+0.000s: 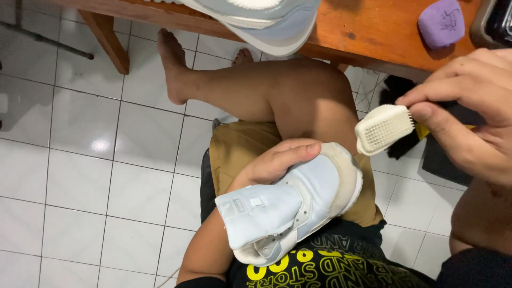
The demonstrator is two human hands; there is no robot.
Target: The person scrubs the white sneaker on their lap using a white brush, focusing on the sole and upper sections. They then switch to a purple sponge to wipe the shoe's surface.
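— So where does the cleaning stand?

— Hard to call it finished. The pale blue shoe (290, 205) rests on the lap at the lower middle of the frame, tongue flopped out toward the viewer, and its upper looks fairly clean to me. The brush (383, 128) is lifted off it, up at the right, bristles facing the shoe but not touching, so I'd judge the scrubbing is mid-way, with the toe and sole edge possibly left.

— And the left hand (274, 162)?

— Its fingers lie curled over the top of the shoe near the toe, pressing it against the thigh; a closed, steadying hold.

— The right hand (469, 109)?

— Thumb and fingers pinched narrow around the brush handle, which shows a bit of yellow behind the white head.

— Anything else around?

— A second shoe (261, 18) sits at the top middle on the wooden surface (373, 32), sole hanging over the edge, and a purple sponge (441, 22) lies at the upper right. White floor tiles (80, 160) fill the left.
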